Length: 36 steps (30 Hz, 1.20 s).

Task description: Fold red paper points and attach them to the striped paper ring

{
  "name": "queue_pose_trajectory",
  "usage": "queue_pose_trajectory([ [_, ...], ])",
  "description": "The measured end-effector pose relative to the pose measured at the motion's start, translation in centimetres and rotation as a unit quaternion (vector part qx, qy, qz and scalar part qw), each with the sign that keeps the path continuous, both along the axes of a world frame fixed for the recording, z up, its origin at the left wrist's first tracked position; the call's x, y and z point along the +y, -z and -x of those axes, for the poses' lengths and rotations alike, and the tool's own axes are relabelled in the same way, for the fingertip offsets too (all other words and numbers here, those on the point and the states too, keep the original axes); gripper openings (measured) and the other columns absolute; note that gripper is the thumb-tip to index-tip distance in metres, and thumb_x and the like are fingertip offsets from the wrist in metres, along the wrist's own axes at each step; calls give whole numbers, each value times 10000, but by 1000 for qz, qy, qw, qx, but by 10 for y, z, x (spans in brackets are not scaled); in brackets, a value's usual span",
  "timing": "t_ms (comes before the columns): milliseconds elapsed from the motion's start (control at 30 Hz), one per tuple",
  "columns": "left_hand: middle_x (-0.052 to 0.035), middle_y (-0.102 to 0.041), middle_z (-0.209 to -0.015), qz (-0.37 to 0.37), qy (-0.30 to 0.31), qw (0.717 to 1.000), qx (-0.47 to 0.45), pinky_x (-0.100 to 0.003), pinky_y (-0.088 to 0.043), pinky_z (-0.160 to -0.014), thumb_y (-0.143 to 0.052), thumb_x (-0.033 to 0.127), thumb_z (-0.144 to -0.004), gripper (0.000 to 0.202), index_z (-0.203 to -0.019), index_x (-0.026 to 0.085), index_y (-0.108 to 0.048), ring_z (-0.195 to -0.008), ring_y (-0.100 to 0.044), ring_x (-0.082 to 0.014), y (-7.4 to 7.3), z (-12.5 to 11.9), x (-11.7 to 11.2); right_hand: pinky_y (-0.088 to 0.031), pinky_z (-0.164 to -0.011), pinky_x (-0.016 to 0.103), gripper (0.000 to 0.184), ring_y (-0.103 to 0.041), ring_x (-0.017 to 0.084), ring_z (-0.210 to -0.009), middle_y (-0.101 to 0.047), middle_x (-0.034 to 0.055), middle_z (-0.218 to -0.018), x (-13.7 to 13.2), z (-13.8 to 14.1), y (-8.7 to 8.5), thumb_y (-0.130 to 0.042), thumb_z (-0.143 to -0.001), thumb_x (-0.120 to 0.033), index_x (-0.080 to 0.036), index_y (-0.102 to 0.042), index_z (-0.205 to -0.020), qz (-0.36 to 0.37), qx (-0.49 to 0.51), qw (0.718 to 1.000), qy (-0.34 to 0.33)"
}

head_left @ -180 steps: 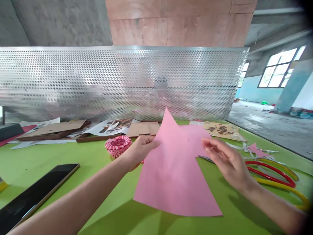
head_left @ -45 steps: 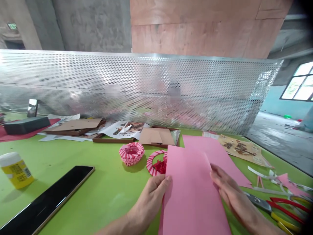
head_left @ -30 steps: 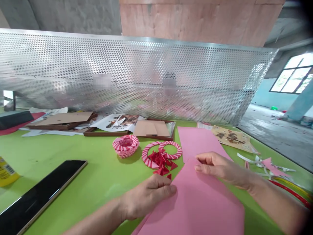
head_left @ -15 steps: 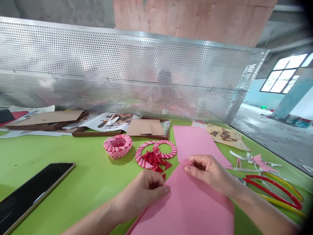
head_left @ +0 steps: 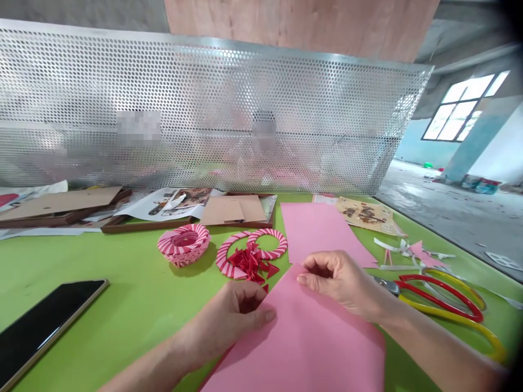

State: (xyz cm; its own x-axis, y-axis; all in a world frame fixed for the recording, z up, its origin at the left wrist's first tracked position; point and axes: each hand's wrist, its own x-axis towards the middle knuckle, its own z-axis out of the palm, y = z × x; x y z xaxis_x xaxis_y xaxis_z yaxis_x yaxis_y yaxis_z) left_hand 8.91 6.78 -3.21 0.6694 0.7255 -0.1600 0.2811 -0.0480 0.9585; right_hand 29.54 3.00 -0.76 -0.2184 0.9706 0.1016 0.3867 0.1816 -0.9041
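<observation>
A pink sheet of paper (head_left: 314, 337) is held up in front of me, one corner pointing away. My left hand (head_left: 241, 313) pinches its left edge between thumb and curled fingers. Near the far corner, my right hand (head_left: 335, 280) grips the sheet the same way. Just beyond the paper lie two red-and-pink striped paper rings (head_left: 267, 243), with a pile of small folded red paper pieces (head_left: 250, 261) on and beside them. A small round pink paper basket (head_left: 184, 245) with a striped rim stands to their left.
Another pink sheet (head_left: 322, 228) lies flat behind my right hand. Scissors with red and yellow handles (head_left: 441, 296) and paper scraps (head_left: 420, 253) are at right. A phone (head_left: 49, 326) lies at left. Frames and boards (head_left: 232, 209) line the perforated metal screen (head_left: 229, 114).
The view has shifted slightly, so the table things appear a little further left. Both hands keep their pinch on the pink sheet, with hardly any movement relative to it.
</observation>
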Motion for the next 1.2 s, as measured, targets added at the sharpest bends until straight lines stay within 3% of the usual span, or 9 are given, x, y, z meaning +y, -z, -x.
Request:
queue_pose_trajectory([
  [133, 31, -454, -558, -25, 10, 1000, 8, -212, -226, -453, -493, 415, -732, 303, -701, 133, -599, -488, -354, -87, -21, -12, 2, -264, -467, 201, 216, -321, 80, -533, -381, -40, -580, -2, 4, -1, -504, -790, -301, -146, -496, -639, 4, -18, 1000, -6],
  [267, 49, -385, -537, -79, -2, 997, -2, -217, -206, -460, -515, 384, -716, 259, -626, 146, -563, -495, -307, -84, -33, -28, 8, -220, -444, 203, 231, -271, 76, -515, -325, -52, -563, -3, 7, -3, -499, -791, -308, -154, -482, -618, 0, -16, 1000, -6],
  [400, 63, -330, -510, -102, -26, 994, -16, -209, -182, -440, -521, 356, -725, 272, -552, 151, -476, -474, -267, -72, -31, -38, 12, -218, -438, 196, 256, -263, 72, -502, -307, -60, -546, -2, 7, -6, -526, -768, -310, -161, -451, -575, -18, -1, 1000, 6],
  [467, 61, -349, -508, -79, -42, 995, -40, -198, -205, -434, -525, 355, -726, 281, -545, 151, -461, -467, -294, -68, -30, -39, 12, -247, -453, 195, 228, -290, 76, -509, -336, -56, -554, -2, 3, -7, -533, -761, -308, -156, -483, -598, -15, -13, 1000, 14],
  [600, 40, -452, -541, 2, -87, 994, -72, -190, -282, -446, -543, 373, -721, 262, -601, 146, -489, -478, -395, -78, -26, -35, 14, -308, -483, 200, 196, -389, 100, -552, -455, -25, -625, -4, -12, -1, -516, -776, -334, -146, -558, -740, 57, -29, 998, 2],
  [767, 57, -430, -498, -4, -147, 983, -111, -175, -233, -420, -571, 351, -717, 238, -629, 135, -524, -434, -335, -51, -17, -29, 23, -323, -500, 198, 267, -406, 99, -554, -454, -26, -625, -11, -27, 4, -545, -750, -403, -146, -522, -680, 114, 22, 993, 20],
  [967, 56, -439, -501, 46, -135, 981, -135, -176, -222, -415, -551, 366, -739, 247, -651, 137, -522, -425, -331, -45, -13, -29, 23, -327, -528, 201, 261, -408, 106, -582, -449, -27, -633, -18, -27, -6, -593, -709, -395, -157, -501, -655, 129, 83, 988, 27],
  [1200, 41, -481, -513, 58, -131, 981, -130, -185, -256, -424, -563, 402, -719, 270, -665, 141, -524, -435, -399, -61, -15, -29, 19, -305, -507, 198, 239, -386, 93, -554, -446, -29, -629, -17, -35, 7, -585, -733, -372, -143, -534, -690, 128, 37, 991, 17],
])
